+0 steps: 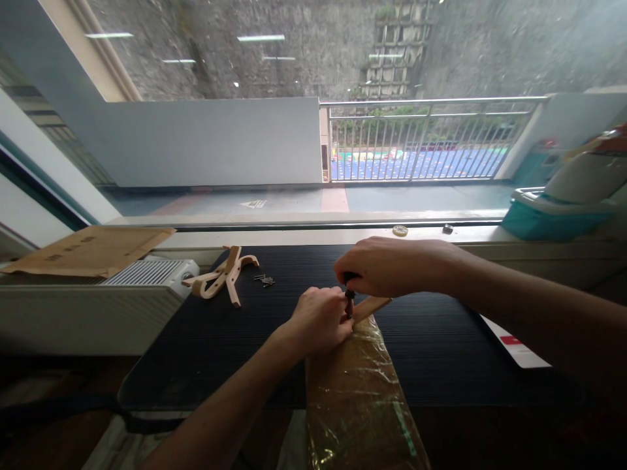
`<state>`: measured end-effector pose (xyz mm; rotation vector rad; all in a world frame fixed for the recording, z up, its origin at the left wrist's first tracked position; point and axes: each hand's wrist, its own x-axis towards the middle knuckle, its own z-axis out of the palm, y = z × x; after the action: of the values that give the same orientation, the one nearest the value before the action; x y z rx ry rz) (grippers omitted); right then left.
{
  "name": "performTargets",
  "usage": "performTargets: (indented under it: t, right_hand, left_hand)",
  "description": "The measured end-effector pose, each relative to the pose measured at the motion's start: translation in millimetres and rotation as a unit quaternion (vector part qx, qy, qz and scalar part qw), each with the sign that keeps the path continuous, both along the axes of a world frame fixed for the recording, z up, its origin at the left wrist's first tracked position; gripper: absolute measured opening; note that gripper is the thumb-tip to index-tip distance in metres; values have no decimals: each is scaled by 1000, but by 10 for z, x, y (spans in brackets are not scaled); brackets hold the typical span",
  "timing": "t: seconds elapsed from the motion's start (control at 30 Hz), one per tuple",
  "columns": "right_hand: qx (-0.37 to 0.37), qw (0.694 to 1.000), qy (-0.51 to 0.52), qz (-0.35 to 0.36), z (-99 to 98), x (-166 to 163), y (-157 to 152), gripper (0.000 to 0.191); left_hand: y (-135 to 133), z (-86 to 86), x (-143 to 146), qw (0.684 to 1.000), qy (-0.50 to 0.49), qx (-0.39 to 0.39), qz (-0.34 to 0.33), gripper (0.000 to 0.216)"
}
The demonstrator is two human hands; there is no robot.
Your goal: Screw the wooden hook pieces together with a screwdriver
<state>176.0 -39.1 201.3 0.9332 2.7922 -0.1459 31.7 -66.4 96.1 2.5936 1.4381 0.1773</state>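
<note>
Screwdriver (349, 287) at frame centre, gripped in right hand (386, 266), left hand (321, 320) pinching its tip against wooden piece (371, 307); screw-driving underway, needs steady downward pressure.

Makeshift windowsill workbench (441, 326): wooden parts (223, 277), loose screws (264, 281).

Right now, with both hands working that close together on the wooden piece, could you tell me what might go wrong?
1. The right hand drives a dark tool right beside the left hand; a slip could jab the fingers.
2. The wooden piece rests on a crinkled plastic-wrapped board and may slide under pressure.
3. The loose screws lie unboxed on the black mat and could roll off.
</note>
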Motion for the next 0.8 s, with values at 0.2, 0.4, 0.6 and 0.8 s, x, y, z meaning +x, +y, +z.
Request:
performTargets:
  t: [0.2, 0.4, 0.6, 0.8]
  right_hand:
    - [6, 1000, -11, -28, -15, 1, -6, 20]
    - [-13, 1000, 2, 24, 37, 4, -21, 20]
    - [-9, 1000, -4, 5, -34, 16, -8, 18]
    - [9, 1000, -24, -17, 4, 21, -27, 22]
  left_hand:
    - [-9, -2, 7, 1000, 14, 11, -3, 17]
    - [-15, -4, -2, 999, 21, 37, -10, 19]
    - [0, -19, 1, 999, 14, 33, -2, 18]
    - [-14, 19, 9, 1000, 26, 10, 1, 19]
